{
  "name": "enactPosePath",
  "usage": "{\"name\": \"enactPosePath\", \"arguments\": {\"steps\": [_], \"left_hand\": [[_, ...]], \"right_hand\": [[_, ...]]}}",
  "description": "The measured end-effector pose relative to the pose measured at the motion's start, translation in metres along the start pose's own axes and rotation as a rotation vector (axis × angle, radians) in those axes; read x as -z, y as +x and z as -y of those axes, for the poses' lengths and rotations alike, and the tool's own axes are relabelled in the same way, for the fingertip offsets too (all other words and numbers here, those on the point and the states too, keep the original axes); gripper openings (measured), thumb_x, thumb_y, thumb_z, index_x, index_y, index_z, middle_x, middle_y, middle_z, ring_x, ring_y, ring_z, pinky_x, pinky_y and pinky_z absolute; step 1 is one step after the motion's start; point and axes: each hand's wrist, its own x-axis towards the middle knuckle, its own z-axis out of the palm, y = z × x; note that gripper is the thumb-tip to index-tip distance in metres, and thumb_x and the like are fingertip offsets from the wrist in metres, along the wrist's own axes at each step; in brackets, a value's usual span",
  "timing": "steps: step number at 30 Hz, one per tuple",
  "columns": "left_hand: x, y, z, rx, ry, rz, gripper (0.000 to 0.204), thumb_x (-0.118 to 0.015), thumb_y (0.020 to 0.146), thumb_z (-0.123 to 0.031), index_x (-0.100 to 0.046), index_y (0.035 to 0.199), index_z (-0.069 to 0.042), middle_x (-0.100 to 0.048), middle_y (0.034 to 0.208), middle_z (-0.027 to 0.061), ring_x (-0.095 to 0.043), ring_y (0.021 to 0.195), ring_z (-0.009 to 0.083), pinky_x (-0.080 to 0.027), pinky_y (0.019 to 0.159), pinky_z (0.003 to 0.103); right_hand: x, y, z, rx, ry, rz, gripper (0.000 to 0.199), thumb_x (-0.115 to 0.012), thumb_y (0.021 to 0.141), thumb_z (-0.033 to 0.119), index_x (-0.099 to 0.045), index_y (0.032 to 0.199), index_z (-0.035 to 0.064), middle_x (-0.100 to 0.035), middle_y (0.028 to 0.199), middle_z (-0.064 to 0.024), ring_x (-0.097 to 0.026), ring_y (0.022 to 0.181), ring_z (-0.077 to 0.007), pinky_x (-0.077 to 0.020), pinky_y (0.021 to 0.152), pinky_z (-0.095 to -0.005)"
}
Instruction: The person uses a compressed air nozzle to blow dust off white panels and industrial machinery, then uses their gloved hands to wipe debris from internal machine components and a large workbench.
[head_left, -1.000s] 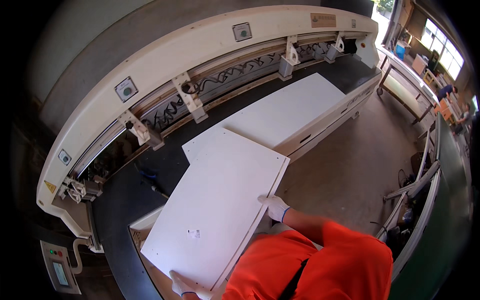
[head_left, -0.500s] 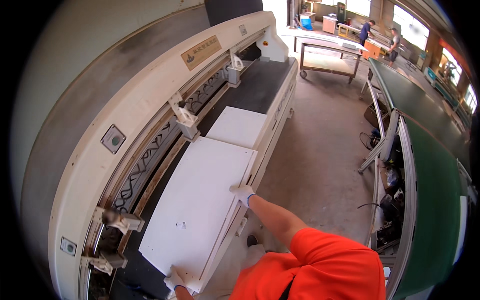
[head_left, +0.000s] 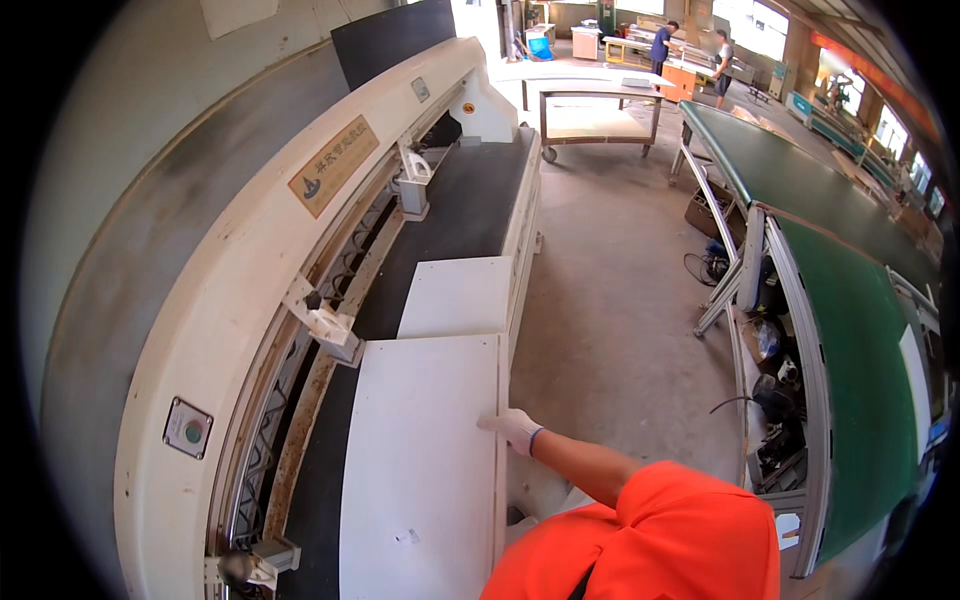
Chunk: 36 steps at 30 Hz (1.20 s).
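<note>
White-gloved right hand clasps edge of flat white rectangular panel, grip closed; left hand's grip unseen.

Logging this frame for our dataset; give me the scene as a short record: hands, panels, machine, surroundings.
right hand: gloved, on right edge of near white panel; underside of grip hidden
left hand: out of view
far white panel: beyond the near one, over black bed
machine: long cream beam left of bed
right side: green-topped bench
background: wheeled table, two people farther back
</note>
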Motion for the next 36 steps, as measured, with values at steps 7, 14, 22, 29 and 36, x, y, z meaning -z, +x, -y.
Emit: {"name": "enactPosePath", "arguments": {"steps": [7,14,22,29,36], "left_hand": [[-0.076,-0.057,-0.129,-0.057,-0.117,0.071,0.062,-0.08,0.084,-0.05,-0.069,0.086,0.011,-0.07,0.083,0.0135,-0.061,0.073,0.026,-0.055,0.067,0.043],[-0.179,-0.159,-0.252,-0.121,-0.213,0.086,0.063,-0.08,0.083,-0.05,-0.069,0.086,0.012,-0.071,0.084,0.0147,-0.062,0.074,0.0268,-0.055,0.068,0.044],[-0.294,-0.294,-0.393,-0.168,-0.223,0.159,0.065,-0.08,0.083,-0.051,-0.07,0.088,0.013,-0.071,0.086,0.016,-0.063,0.075,0.0277,-0.055,0.069,0.044],[-0.422,-0.368,-0.51,-0.156,-0.238,0.222,0.066,-0.08,0.082,-0.051,-0.07,0.088,0.014,-0.072,0.087,0.0172,-0.063,0.076,0.0285,-0.056,0.071,0.044],[-0.557,-0.453,-0.688,-0.188,-0.365,0.44,0.073,-0.079,0.082,-0.055,-0.07,0.094,0.016,-0.072,0.095,0.0218,-0.064,0.082,0.0299,-0.055,0.075,0.044]], "right_hand": [[0.098,-0.041,0.014,-0.036,0.303,-0.042,0.032,-0.078,0.087,0.01,-0.068,0.116,-0.0016,-0.072,0.108,-0.0088,-0.071,0.097,-0.0237,-0.0583,0.085,-0.0391],[0.26,-0.014,0.053,0.063,0.609,-0.098,0.026,-0.076,0.088,0.008,-0.069,0.111,-0.0033,-0.073,0.106,-0.0092,-0.071,0.097,-0.0232,-0.0583,0.088,-0.0383],[0.451,-0.034,0.193,0.245,0.793,-0.236,0.023,-0.071,0.093,0.01,-0.071,0.111,-0.0045,-0.073,0.105,-0.0087,-0.071,0.096,-0.0208,-0.0582,0.088,-0.0362],[0.579,0.017,0.313,0.418,0.805,-0.366,0.024,-0.071,0.092,0.009,-0.071,0.111,-0.0058,-0.073,0.107,-0.0104,-0.071,0.099,-0.0217,-0.0569,0.09,-0.0349],[0.707,0.112,0.43,0.47,0.85,-0.576,0.022,-0.073,0.09,0.008,-0.072,0.107,-0.0054,-0.073,0.104,-0.0115,-0.071,0.096,-0.0224,-0.0574,0.088,-0.0355]]}}
